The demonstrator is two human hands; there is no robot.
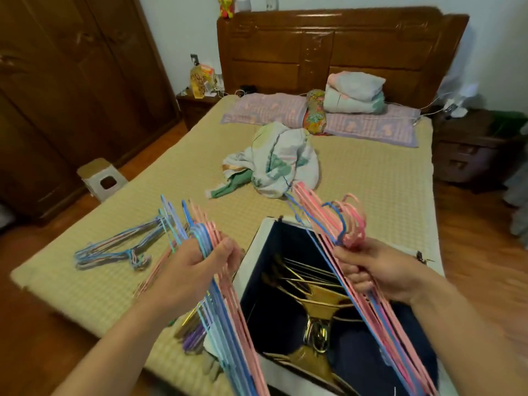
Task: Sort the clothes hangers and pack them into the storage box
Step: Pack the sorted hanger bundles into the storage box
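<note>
Head view, sorting in progress. The left hand (197, 264) is clamped around a fanned bundle of pink and pale-blue coated wire hangers (225, 310), held upright just left of the box. The right hand (371, 270) is closed on a second bundle of mostly pink wire hangers with a few blue ones (357, 244), gripped below the hooks and slanted over the box opening, probably so it can be lowered in flat. The dark-lined, white-rimmed storage box (251, 252) stands on the near edge of the bed with a straw-coloured woven mat (371, 178); gold metal hangers (317, 298) already lie inside. A small pile of blue and lilac wire hangers (114, 247) rests on the mat at far left, apparently set aside by colour. A crumpled pale floral cloth (280, 164) lies farther back.
</note>
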